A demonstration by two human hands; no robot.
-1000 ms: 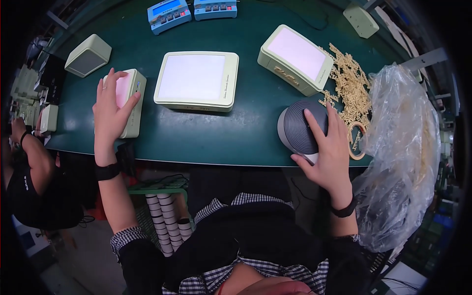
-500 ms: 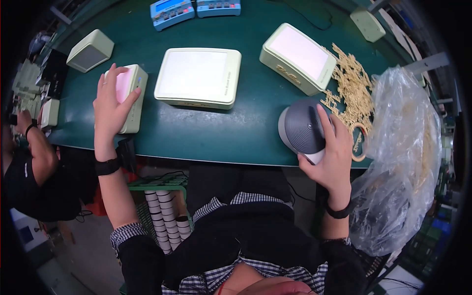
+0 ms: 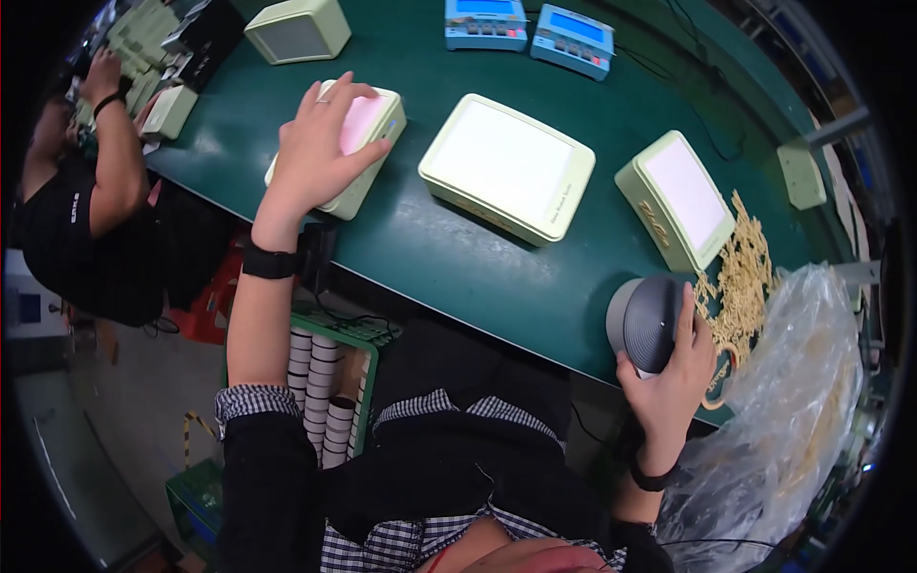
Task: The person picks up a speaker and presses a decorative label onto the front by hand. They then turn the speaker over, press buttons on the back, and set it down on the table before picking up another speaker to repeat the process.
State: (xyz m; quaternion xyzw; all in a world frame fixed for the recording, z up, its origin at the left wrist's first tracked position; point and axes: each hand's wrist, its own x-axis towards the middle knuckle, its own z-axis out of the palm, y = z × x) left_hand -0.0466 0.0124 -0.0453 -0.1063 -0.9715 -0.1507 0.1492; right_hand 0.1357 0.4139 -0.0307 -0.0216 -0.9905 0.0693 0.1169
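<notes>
My left hand (image 3: 315, 158) lies with spread fingers over a cream box-shaped housing (image 3: 360, 186) that has a pink face. Its fingertips reach across that face, and the thumb points toward the right side. At the front edge on the right, my right hand (image 3: 676, 374) is curled round a round grey object (image 3: 642, 320) with a ringed top and a paler side; the palm hides part of it. Between the hands a larger cream housing (image 3: 511, 162) lies with its white face up. Another cream housing (image 3: 676, 202) with a pale pink face stands beyond my right hand.
A cream housing (image 3: 299, 31) and two blue devices with screens (image 3: 485, 21) stand at the back. Small tan pieces (image 3: 743, 277) are heaped beside scissors (image 3: 721, 374) and a clear plastic bag (image 3: 802, 372). A co-worker's arm (image 3: 117, 162) is at left; a green crate (image 3: 368, 382) holds white rolls below.
The view has turned, so the table's contents appear shifted rightward and its front edge slants. My left hand remains over the pink-faced housing and my right on the round grey object.
</notes>
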